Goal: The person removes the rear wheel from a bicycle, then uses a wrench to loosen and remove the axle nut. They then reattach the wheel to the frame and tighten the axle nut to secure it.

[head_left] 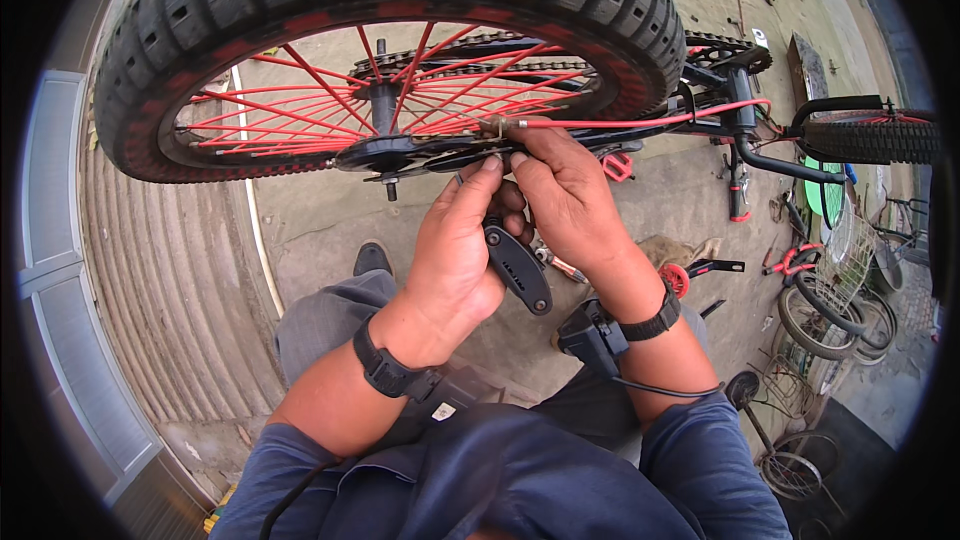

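Observation:
A bicycle's rear wheel (300, 110), with red spokes and a knobby black tyre, is raised in front of me. At its hub sits a black round brake (380, 152), and a red brake cable (640, 118) runs from the right toward it. My left hand (450, 240) is closed around a black folding multi-tool (518, 268), its body hanging below the fingers. My right hand (570, 200) is closed at the brake fitting by the cable's end, index finger above and thumb below. Both thumbs nearly meet there; the small part between the fingertips is hidden.
The frame (740, 95) and front wheel (870, 140) extend right. A red pedal (618, 167) shows beneath. Loose wheels (820, 320), a wire basket (845, 250) and a green round item (825, 190) lie at right. Corrugated sheeting (150, 290) lines the left.

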A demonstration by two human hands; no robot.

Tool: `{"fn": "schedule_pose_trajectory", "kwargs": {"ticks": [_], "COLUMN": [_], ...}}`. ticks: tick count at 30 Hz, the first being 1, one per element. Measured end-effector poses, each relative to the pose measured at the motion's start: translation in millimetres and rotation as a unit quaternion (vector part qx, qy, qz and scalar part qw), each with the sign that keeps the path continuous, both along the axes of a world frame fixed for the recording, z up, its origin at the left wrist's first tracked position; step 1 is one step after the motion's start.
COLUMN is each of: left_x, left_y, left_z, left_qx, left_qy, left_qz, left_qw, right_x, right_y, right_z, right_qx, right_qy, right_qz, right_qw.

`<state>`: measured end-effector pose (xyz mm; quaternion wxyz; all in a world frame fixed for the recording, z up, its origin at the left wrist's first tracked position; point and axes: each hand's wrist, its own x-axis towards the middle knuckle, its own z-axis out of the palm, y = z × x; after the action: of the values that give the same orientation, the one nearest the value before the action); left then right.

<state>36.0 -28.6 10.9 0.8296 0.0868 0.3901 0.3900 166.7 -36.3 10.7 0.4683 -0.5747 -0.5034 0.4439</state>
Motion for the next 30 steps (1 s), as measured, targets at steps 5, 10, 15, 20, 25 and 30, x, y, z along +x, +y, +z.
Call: {"fn": "schedule_pose_trajectory", "kwargs": {"ticks": [5, 10, 15, 20, 25, 30], "left_x": [-2, -4, -6, -6, -5, -4], "left_y": [1, 1, 3, 1, 0, 0], "left_z": [1, 0, 0, 0, -1, -4], "left_qx": [-0.007, -0.015, 0.005, 0.022, 0.050, 0.043], "left_qy": [0.007, 0.000, 0.009, 0.027, 0.038, 0.026], "left_qz": [0.002, 0.003, -0.002, -0.006, -0.007, 0.010], "left_qw": [1.000, 1.000, 1.000, 0.999, 0.998, 0.999], "right_x": [-1, -1, -3, -5, -6, -10], "right_y": [7, 3, 2, 4, 2, 0], "right_z": [-8, -4, 5, 5, 8, 8], "right_qx": [0.100, 0.039, -0.010, -0.003, -0.019, -0.060], "right_qy": [-0.057, 0.019, 0.082, 0.106, 0.134, 0.218], "right_qz": [0.007, 0.008, 0.016, 0.013, -0.001, -0.029], "right_qw": [0.993, 0.999, 0.996, 0.994, 0.991, 0.974]}}
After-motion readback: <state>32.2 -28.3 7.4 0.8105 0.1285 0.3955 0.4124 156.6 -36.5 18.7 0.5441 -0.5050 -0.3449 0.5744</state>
